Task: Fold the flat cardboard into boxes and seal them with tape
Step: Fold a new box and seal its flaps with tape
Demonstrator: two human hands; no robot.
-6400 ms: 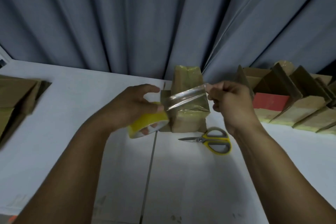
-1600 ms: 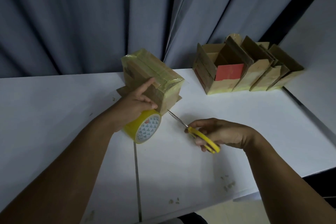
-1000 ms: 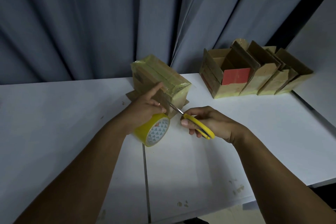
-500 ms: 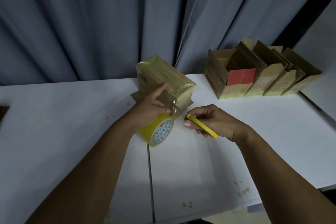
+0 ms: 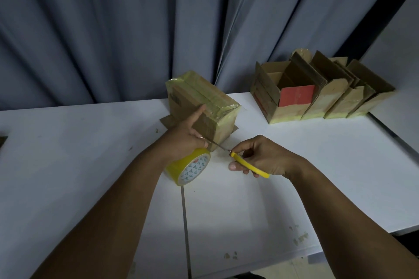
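Nearer now, scissors [image 5: 249,166] at tape roll [image 5: 190,169]; white table [image 5: 68,165], grey curtain [image 5: 113,29] behind.

The box [image 5: 204,102] stands on the table [image 5: 68,165] towards its far edge, on top of a flat cardboard [image 5: 166,120], with the curtain [image 5: 113,29] directly behind. In front of the box, the left hand [image 5: 183,140] lies against its near face, forefinger up the side, and holds the tape roll [image 5: 192,167] beneath it. Right of the roll, the right hand [image 5: 265,156] holds the scissors [image 5: 249,166], blades reaching the box's near lower edge beside the left hand. Well right of the box, a row of open boxes [image 5: 317,97] stands side by side on the table before the curtain.
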